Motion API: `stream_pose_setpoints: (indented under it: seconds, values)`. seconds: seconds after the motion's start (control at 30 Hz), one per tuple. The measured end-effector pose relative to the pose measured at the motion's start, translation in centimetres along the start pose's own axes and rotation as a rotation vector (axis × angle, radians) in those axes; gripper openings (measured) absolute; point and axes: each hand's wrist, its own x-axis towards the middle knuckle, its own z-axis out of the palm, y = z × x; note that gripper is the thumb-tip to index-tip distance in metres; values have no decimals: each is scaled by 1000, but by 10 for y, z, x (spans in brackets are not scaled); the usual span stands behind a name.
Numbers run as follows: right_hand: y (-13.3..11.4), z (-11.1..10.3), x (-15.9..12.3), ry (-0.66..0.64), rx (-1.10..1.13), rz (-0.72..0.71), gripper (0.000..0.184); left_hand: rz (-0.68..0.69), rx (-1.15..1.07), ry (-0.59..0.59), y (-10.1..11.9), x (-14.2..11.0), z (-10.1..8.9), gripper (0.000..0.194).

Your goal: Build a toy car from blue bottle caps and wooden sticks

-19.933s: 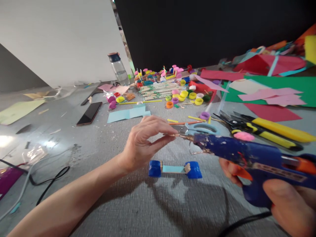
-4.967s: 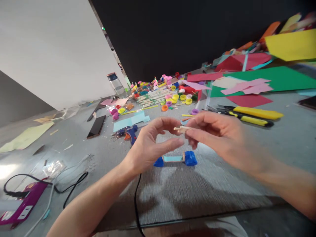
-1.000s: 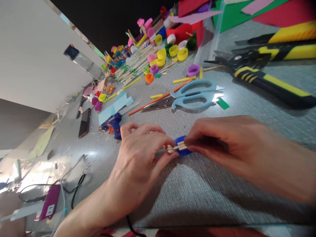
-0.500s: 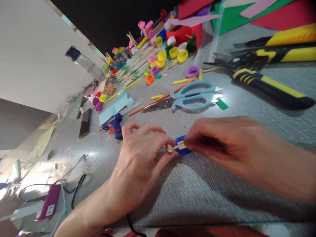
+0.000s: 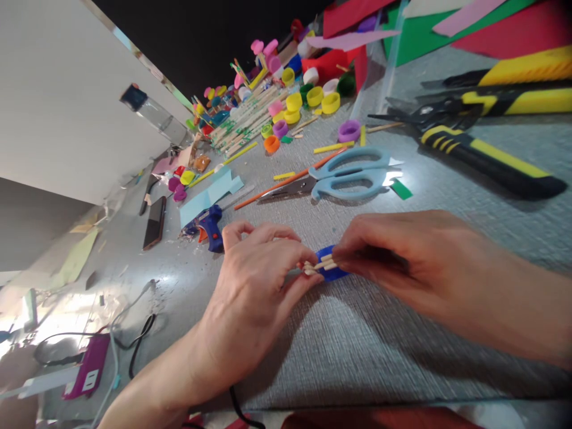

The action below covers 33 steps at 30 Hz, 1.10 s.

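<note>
Low at the centre of the head view, on the grey textured table (image 5: 357,357), the left hand (image 5: 254,298) and right hand (image 5: 402,262) meet fingertip to fingertip. Both sets of fingers are curled nearly closed and pinch small pale wooden stick pieces (image 5: 318,265), pressed against a blue bottle cap (image 5: 331,269) that rests on the table directly beneath them; how many stick pieces there are cannot be made out.

At 12 o'clock from the hands lies one pair of light-blue scissors (image 5: 353,174), with one orange stick (image 5: 286,180) running beside its blades. At 10 o'clock lies one blue glue gun (image 5: 209,225), and past it one dark phone (image 5: 154,221). At 2 o'clock lie two yellow-and-black cutting tools (image 5: 487,156). Farther off at 12 o'clock sits a scatter of coloured bottle caps (image 5: 308,98), too many to count surely, beside a bundle of wooden sticks (image 5: 243,119) with green print too small to read. At 8 o'clock is one magenta device (image 5: 87,372) with cables. No brand or writing is legible.
</note>
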Motion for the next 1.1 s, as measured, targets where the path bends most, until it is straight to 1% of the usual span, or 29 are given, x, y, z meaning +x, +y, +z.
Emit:
stream_pose_setpoints:
  seconds: [0.47, 0.87, 1.1]
  values:
    - [2, 1, 3, 16, -40, -14, 15, -2, -7, 17, -2, 2, 1, 6]
    - [3, -1, 3, -15, -40, -24, 14, 6, 8, 15, -1, 0, -1, 5]
    - [0, -2, 4, -19, -42, -7, 14, 4, 17, 3, -1, 2, 0, 4]
